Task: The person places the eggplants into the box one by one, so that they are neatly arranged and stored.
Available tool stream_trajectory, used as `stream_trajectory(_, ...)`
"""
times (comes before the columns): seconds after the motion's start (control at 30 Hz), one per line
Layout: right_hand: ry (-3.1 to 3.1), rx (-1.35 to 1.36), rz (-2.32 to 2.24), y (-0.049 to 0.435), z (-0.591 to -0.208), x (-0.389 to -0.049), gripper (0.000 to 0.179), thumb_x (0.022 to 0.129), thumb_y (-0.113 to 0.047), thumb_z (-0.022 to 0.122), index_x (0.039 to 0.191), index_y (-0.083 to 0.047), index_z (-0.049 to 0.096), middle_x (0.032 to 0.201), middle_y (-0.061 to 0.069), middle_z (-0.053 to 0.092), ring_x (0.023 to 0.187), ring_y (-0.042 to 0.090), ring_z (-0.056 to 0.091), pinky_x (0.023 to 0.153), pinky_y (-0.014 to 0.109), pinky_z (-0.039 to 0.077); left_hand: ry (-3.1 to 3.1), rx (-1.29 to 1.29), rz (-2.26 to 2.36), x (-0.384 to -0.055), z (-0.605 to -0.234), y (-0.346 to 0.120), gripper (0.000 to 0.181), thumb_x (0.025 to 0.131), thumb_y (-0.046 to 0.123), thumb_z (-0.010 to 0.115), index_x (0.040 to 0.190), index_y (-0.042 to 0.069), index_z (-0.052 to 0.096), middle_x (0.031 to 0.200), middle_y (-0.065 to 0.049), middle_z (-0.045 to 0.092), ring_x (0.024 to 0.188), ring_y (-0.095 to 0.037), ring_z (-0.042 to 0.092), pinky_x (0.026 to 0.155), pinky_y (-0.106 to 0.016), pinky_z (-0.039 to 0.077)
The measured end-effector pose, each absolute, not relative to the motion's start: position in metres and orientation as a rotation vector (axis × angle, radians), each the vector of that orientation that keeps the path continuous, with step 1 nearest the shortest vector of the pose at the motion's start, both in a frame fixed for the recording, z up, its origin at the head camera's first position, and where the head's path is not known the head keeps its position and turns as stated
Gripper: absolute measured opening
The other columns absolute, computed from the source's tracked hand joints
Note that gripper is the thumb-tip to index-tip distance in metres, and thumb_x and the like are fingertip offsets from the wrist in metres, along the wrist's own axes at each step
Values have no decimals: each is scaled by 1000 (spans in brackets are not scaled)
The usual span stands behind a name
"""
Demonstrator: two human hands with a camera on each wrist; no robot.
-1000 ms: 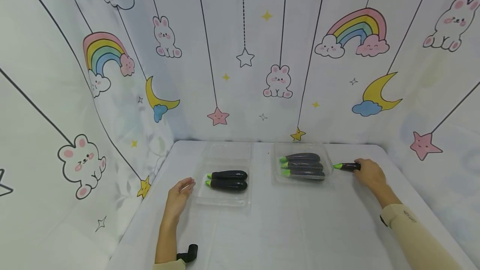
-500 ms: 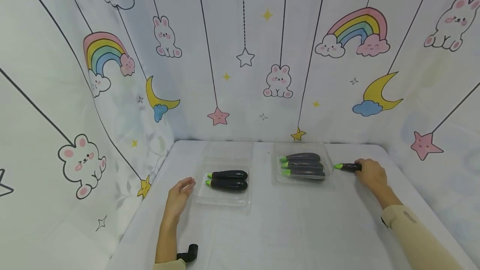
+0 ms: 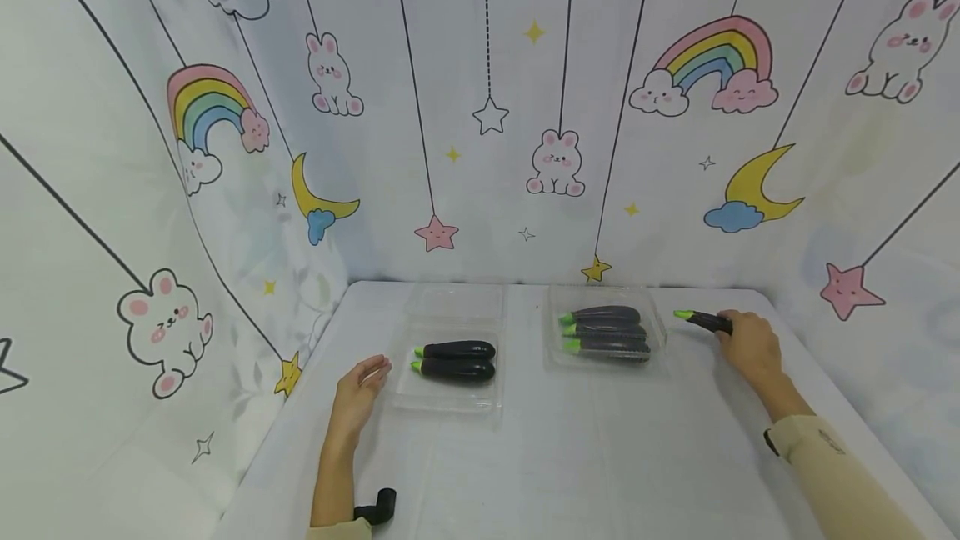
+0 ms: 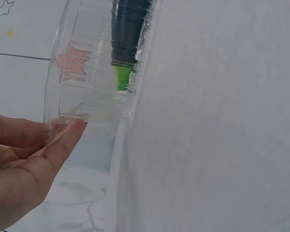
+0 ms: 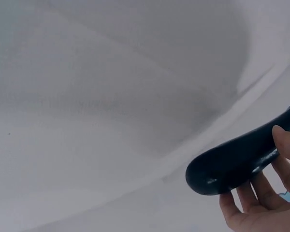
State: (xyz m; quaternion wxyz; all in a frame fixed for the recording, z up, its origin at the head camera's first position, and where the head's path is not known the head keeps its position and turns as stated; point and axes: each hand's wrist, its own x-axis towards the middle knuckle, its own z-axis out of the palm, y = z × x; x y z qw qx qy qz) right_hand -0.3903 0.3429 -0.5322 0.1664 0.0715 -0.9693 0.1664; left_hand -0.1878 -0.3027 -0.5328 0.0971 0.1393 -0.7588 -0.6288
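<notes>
My right hand [image 3: 752,347] grips a dark eggplant [image 3: 708,322] by its rounded end, with the bright green stem pointing left. The right wrist view shows thumb and fingers around the glossy eggplant [image 5: 234,162], which is raised over the white surface. At the left, my left hand [image 3: 360,394] lies beside a clear plastic box [image 3: 442,401], fingertips at its left wall. Two eggplants [image 3: 456,361] lie side by side in that box, green stems to the left. In the left wrist view, my left hand's fingers [image 4: 63,145] touch the clear plastic edge.
A second clear plastic box [image 3: 551,363] at the back right holds several eggplants [image 3: 606,332] behind its plastic. Both boxes stand on a white-covered table [image 3: 570,465]. A printed cloth [image 3: 480,190] with rabbits, stars and rainbows hangs behind and at the sides.
My right hand has lifted the eggplant and drawn it slightly right, and its stem end tilts up more. The left hand and both boxes stay in place.
</notes>
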Motion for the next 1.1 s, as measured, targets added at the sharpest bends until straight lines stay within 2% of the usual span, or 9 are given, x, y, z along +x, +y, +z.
stream_trajectory(0.23, -2728, 164, 500, 332, -523, -385, 40, 96, -8, 67, 131, 11, 59, 121, 46, 54, 107, 65, 53, 78, 74, 48, -2240, 410, -1875, -188, -533, -303, 42, 106, 1, 53, 148, -6, 50, 149, -25, 54, 140, -37, 53, 118, -45, 41)
stream_trajectory(0.63, -2610, 211, 621, 304, -506, -370, 38, 99, -8, 66, 132, 10, 59, 123, 43, 55, 111, 63, 50, 88, 76, 43, -2243, 404, -1878, -188, -533, -303, 42, 107, 1, 52, 148, -5, 49, 150, -25, 54, 141, -36, 52, 118, -44, 41)
stream_trajectory(1.1, -2497, 319, 689, 264, -484, -353, 37, 99, -7, 69, 131, 9, 62, 120, 40, 59, 108, 58, 54, 81, 70, 45, -2248, 413, -1873, -189, -534, -304, 43, 107, 0, 52, 149, -4, 50, 150, -23, 54, 141, -35, 52, 117, -41, 43)
